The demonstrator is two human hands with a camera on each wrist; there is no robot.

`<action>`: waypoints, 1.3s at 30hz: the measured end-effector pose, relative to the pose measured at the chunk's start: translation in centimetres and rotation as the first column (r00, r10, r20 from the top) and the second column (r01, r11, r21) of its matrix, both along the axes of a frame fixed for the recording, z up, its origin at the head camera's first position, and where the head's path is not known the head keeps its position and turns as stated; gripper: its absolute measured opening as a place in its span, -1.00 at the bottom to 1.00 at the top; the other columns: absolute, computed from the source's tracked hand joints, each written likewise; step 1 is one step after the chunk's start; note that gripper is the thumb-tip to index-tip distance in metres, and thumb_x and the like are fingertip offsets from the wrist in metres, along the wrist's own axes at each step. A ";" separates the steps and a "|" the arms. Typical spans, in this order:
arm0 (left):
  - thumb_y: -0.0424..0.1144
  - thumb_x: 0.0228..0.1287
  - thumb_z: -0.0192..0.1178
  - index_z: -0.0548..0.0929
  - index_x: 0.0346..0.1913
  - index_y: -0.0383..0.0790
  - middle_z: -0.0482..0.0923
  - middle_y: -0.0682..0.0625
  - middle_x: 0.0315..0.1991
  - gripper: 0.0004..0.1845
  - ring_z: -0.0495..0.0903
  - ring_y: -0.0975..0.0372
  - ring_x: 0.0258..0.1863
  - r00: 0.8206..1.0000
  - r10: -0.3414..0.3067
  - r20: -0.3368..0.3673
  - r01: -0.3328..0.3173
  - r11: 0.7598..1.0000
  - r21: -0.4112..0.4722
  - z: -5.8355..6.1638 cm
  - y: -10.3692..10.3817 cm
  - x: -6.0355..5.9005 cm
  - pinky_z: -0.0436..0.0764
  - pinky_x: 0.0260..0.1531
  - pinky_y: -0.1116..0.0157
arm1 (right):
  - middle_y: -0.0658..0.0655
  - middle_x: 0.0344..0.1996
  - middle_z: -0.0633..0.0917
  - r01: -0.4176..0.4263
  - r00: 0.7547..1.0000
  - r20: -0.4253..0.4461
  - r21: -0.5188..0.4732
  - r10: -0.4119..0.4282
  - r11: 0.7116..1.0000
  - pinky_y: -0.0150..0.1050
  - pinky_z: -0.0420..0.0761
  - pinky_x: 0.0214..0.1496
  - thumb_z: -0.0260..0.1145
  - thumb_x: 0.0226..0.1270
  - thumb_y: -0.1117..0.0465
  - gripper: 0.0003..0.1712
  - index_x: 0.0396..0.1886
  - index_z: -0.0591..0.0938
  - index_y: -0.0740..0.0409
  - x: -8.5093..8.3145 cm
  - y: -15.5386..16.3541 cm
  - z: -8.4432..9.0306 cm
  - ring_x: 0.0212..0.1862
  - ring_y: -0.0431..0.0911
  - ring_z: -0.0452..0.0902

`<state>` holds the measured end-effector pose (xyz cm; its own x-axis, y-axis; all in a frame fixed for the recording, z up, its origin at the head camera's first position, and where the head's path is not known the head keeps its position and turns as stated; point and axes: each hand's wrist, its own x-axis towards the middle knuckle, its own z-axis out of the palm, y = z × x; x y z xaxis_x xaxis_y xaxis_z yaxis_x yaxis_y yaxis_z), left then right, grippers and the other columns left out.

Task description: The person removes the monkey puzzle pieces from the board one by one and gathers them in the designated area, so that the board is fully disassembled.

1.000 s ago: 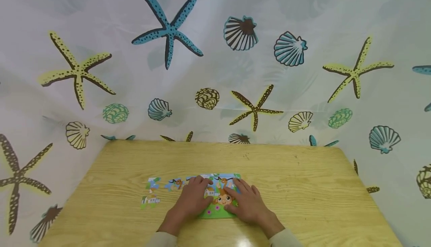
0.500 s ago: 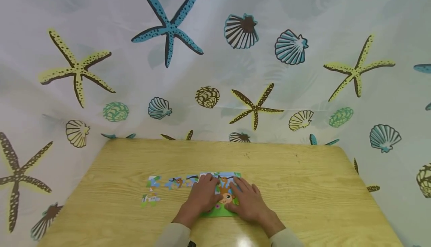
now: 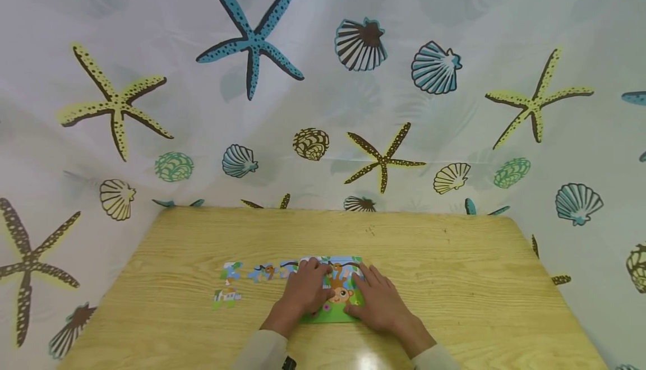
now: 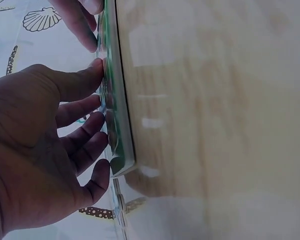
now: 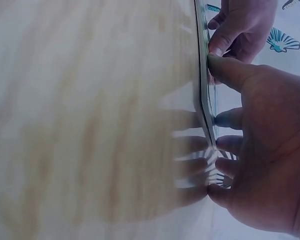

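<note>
Now | two hands (image 3: 343, 300) flat, pressing one puzzle (image 3: 339, 315) | four loose pieces (image 3: 228, 286)

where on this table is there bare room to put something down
The table is bare right of the right hand, to its right edge, and across the far strip between the puzzle and the curtain. Left of the left hand is crowded with loose pieces.
</note>
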<state>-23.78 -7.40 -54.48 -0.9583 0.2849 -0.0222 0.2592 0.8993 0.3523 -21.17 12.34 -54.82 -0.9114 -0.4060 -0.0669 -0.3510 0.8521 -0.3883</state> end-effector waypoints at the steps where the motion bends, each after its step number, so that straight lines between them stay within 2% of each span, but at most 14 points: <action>1: 0.03 0.20 0.33 0.56 0.16 -0.04 0.45 -0.08 0.09 -0.51 0.40 -0.01 0.12 1.000 0.002 0.006 -0.002 1.000 0.001 0.0 0.0 0.0 0.48 0.03 -0.18 | 0.20 0.53 0.10 -0.001 1.000 0.001 0.002 0.001 1.000 0.26 0.08 0.45 0.17 0.33 -0.25 -0.15 0.45 0.28 0.14 0.0 0.0 0.0 0.54 0.21 -0.05; 6: 0.01 0.20 0.33 0.54 0.15 -0.04 0.44 -0.07 0.08 -0.52 0.38 -0.01 0.15 0.999 0.004 0.046 -0.004 1.000 0.001 0.3 0.2 -0.2 0.46 0.04 -0.17 | 0.22 0.53 0.08 -0.019 1.000 0.001 0.015 0.019 1.000 0.27 0.09 0.44 0.16 0.34 -0.25 -0.17 0.44 0.31 0.13 0.2 0.1 0.1 0.52 0.21 0.01; 17: -0.09 0.11 0.42 0.55 0.02 -0.10 0.48 -0.10 0.03 -0.56 0.40 -0.05 0.14 0.990 0.028 0.141 -0.040 0.995 0.086 0.4 0.2 -0.9 0.39 0.10 -0.23 | 0.22 0.52 0.13 -0.032 0.999 -0.008 0.058 0.033 0.998 0.25 0.15 0.43 0.17 0.32 -0.27 -0.18 0.42 0.35 0.12 0.3 -0.1 0.1 0.50 0.20 0.07; 25: -0.19 0.06 0.45 0.53 -0.01 -0.13 0.54 -0.04 -0.09 -0.56 0.48 0.02 0.00 0.982 0.035 0.184 -0.075 0.974 0.215 0.3 -0.1 -1.1 0.31 0.07 -0.24 | 0.20 0.52 0.11 -0.036 0.999 -0.022 0.092 0.038 0.995 0.24 0.17 0.42 0.12 0.34 -0.31 -0.18 0.44 0.33 0.06 0.2 -0.1 0.0 0.50 0.19 0.07; 33: -0.18 0.18 0.36 0.40 0.05 -0.04 0.61 -0.07 0.03 -0.56 0.61 0.05 -0.09 0.979 -0.035 0.199 -0.020 0.963 0.269 0.3 -0.5 -1.0 0.28 -0.04 -0.22 | 0.18 0.53 0.11 -0.030 0.999 -0.008 0.106 0.031 0.994 0.23 0.18 0.42 0.12 0.33 -0.32 -0.16 0.45 0.31 0.05 0.1 -0.1 0.1 0.51 0.17 0.06; 39: -0.18 0.30 0.23 0.38 0.06 0.00 0.62 -0.08 0.04 -0.66 0.62 0.04 -0.02 0.982 -0.031 0.187 -0.031 0.946 0.322 0.1 -0.7 -1.0 0.28 -0.03 -0.21 | 0.18 0.53 0.11 -0.022 1.000 -0.012 0.104 0.024 0.994 0.22 0.18 0.43 0.14 0.33 -0.31 -0.16 0.44 0.32 0.07 0.2 0.0 0.4 0.51 0.18 0.06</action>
<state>-24.80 -8.07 -54.42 -0.9457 0.3065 -0.1085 0.1601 0.7294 0.6651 -20.99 12.34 -54.42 -0.9030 -0.4184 -0.0979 -0.3755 0.8791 -0.2935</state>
